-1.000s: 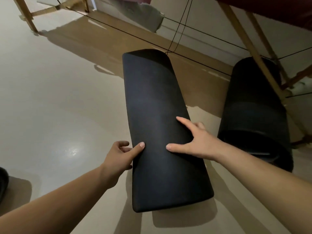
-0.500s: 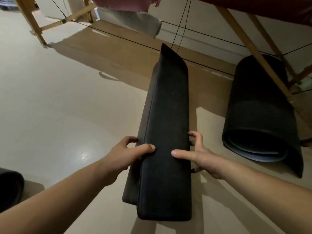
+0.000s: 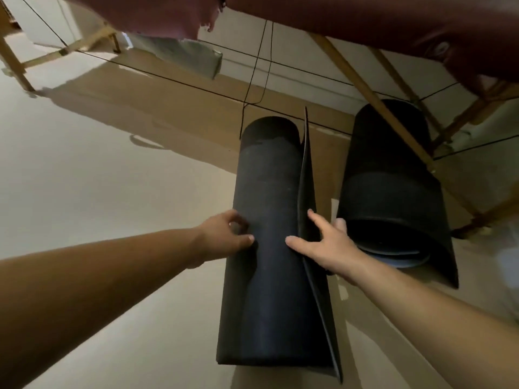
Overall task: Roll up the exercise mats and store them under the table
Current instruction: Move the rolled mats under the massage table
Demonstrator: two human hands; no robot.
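Mats are the business, and the nearer rolled mat (image 3: 269, 248) lies lengthwise on the pale floor (image 3: 98, 192), running from about 6 o'clock at the person's knees toward 12 o'clock, its far end just reaching the shadow under the table. Its loose outer flap (image 3: 309, 220) stands up along the right side, so the roll looks not quite closed. The left hand (image 3: 224, 237) presses the roll's left flank at 9 o'clock, fingers curled and thumb laid on top, steadying rather than clasping. The right hand (image 3: 325, 242) is spread open at 3 o'clock, thumb on the roll and fingers behind the upright flap, apparently to fold it down or hold the bundle tight while it is slid forward. Just beside it, toward 2 o'clock, a second rolled mat (image 3: 390, 197) already rests beneath the table, its coiled end facing us, apart from the first by a narrow strip of floor. Farther off, wooden table legs (image 3: 373, 96) and thin black brace cords (image 3: 252, 80) cross overhead, beneath the dark red tabletop (image 3: 365, 21).
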